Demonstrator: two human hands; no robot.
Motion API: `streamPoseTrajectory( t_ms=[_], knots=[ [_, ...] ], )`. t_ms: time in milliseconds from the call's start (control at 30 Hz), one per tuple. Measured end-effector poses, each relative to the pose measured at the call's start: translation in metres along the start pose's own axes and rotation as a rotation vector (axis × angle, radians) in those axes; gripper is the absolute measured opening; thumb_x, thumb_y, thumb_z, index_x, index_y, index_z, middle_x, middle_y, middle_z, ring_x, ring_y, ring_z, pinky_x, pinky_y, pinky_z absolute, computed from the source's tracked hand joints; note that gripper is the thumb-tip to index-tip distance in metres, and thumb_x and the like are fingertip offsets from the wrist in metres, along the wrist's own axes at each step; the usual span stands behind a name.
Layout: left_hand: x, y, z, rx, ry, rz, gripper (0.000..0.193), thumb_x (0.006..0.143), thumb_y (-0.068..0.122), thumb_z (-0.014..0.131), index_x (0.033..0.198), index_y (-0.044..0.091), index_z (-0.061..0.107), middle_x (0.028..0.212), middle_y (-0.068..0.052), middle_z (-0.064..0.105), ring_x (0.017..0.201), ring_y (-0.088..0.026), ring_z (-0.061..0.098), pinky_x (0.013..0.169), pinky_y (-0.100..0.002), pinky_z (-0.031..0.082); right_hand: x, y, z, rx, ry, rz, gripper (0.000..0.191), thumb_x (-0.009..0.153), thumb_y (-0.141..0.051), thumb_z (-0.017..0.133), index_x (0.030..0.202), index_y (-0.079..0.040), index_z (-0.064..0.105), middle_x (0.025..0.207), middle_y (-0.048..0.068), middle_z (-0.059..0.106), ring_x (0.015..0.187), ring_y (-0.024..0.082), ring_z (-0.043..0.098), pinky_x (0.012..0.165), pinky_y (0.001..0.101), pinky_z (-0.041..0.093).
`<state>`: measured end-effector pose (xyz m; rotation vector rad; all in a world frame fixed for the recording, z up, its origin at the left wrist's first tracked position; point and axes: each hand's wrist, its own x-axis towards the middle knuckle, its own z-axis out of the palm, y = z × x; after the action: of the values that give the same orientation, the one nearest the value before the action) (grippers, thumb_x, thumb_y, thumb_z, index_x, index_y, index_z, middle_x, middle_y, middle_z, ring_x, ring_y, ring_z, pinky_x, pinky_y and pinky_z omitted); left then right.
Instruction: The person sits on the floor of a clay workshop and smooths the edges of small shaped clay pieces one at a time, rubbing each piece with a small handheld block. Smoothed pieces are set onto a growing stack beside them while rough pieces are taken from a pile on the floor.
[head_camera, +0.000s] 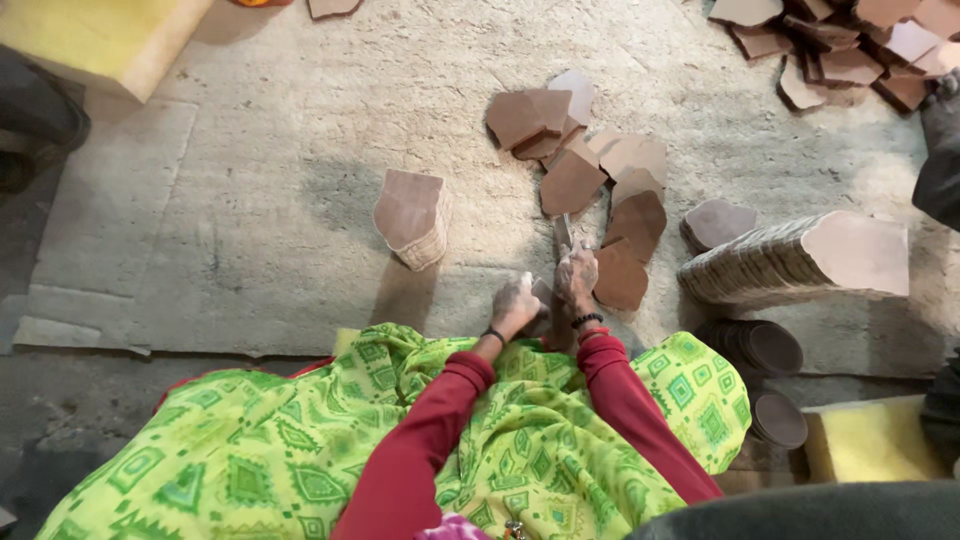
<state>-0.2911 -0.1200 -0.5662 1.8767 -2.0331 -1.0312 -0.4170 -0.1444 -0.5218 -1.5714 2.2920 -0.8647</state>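
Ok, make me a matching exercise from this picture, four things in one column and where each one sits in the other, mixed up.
Things:
1. upright stack of brown shaped pieces
2. long stack lying on its side
3. yellow foam block
4. round dark discs

Places:
A. top left corner
B. right of the hands, on the concrete
C. left of the hands, standing alone
D. lower right, below the long stack

Pairs: 1-C, 2-B, 3-A, 4-D

the floor (280, 170) looks like rough grey concrete. the brown pieces (600, 185) look like flat, matt leather – dull, not shiny. the stack (790, 262) shows thin ribbed edges. the green cloth (300, 450) is soft printed fabric, the sleeves (420, 440) plain red cloth. the yellow block (870, 440) looks like sponge foam.
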Motion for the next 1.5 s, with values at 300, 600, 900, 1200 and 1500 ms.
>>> streamPoseTrajectory(
  t_ms=[300,600,900,1200,1500],
  knots=[
    [0.015,-0.032,-0.011,-1.373,0.021,-0.063,0.024,0.088,0.007,0.075,0.111,0.003,0.068,0.102,-0.010,0.072,0.088,-0.021,0.067,0.079,-0.037,0.058,0.003,0.020,-0.015,0.208,0.111,-0.194,0.025,0.095,-0.012,0.059,0.117,-0.004,0.067,0.107,0.019,0.066,0.097,0.038,0.063,0.084,0.0475,0.050],
    [-0.005,-0.014,0.041,-1.984,0.084,-0.191,0.041,0.100,0.021,0.064,0.136,0.003,0.056,0.122,-0.012,0.068,0.105,-0.025,0.068,0.092,-0.038,0.057,-0.085,-0.003,0.005,-0.471,-0.181,-0.412,0.058,0.078,-0.017,0.061,0.129,0.009,0.059,0.122,0.021,0.061,0.111,0.037,0.055,0.093,0.0440,0.047],
    [-0.013,-0.022,0.032,-1.760,0.059,-0.169,0.038,0.102,0.022,0.058,0.137,0.010,0.052,0.121,-0.007,0.066,0.104,-0.019,0.067,0.086,-0.036,0.059,-0.017,0.011,-0.008,-0.450,-0.237,-0.412,0.045,0.082,-0.012,0.058,0.123,0.005,0.064,0.128,0.020,0.060,0.114,0.037,0.054,0.092,0.0428,0.047],
    [-0.009,-0.029,0.039,-1.446,0.171,-0.078,0.042,0.107,0.030,0.055,0.142,0.006,0.055,0.127,-0.010,0.068,0.109,-0.015,0.064,0.091,-0.028,0.054,-0.083,-0.004,0.005,-0.440,-0.195,-0.526,0.049,0.077,-0.019,0.064,0.119,0.008,0.065,0.124,0.021,0.061,0.113,0.035,0.052,0.094,0.0406,0.047],
    [-0.013,-0.027,0.034,-1.692,0.057,-0.135,0.039,0.107,0.029,0.058,0.139,0.007,0.055,0.108,-0.006,0.068,0.077,-0.011,0.058,0.060,-0.025,0.048,0.006,0.002,-0.005,-0.499,-0.243,-0.470,0.052,0.084,-0.015,0.062,0.130,0.010,0.060,0.127,0.022,0.061,0.115,0.034,0.055,0.090,0.0395,0.050]
  ],
)
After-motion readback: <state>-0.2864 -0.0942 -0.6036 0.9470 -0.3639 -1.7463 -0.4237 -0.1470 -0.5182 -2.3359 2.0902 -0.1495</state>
